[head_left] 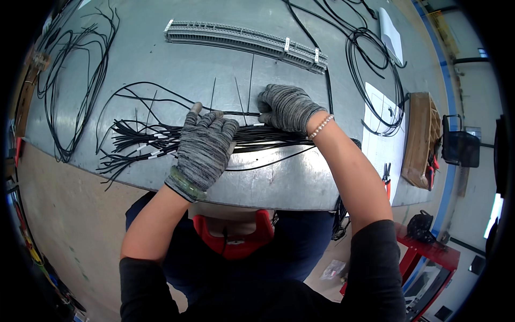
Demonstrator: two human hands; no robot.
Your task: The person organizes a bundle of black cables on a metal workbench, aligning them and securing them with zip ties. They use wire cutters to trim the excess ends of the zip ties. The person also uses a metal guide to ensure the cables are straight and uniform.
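Observation:
A long bundle of black cables (255, 140) lies across the near part of the metal table (188, 70), its loose ends fanned out at the left. White labels (154, 153) mark several of these ends. My left hand (204, 142), in a grey striped knit glove, rests flat across the bundle with its fingers stretched out. My right hand (287, 107), gloved alike, has its fingers curled at the bundle's far side, closed on a black cable (240, 113). Its fingertips are partly hidden. Thin black strips (251, 80) stick out from beneath the bundle, pointing away from me.
A grey terminal block strip (247, 43) lies beyond my hands. Coiled black cables lie at the left (72, 91) and right (351, 51). Paper sheets (375, 145), red-handled pliers (387, 180) and a wooden box (421, 139) are on the right. A red stool (233, 241) shows below me.

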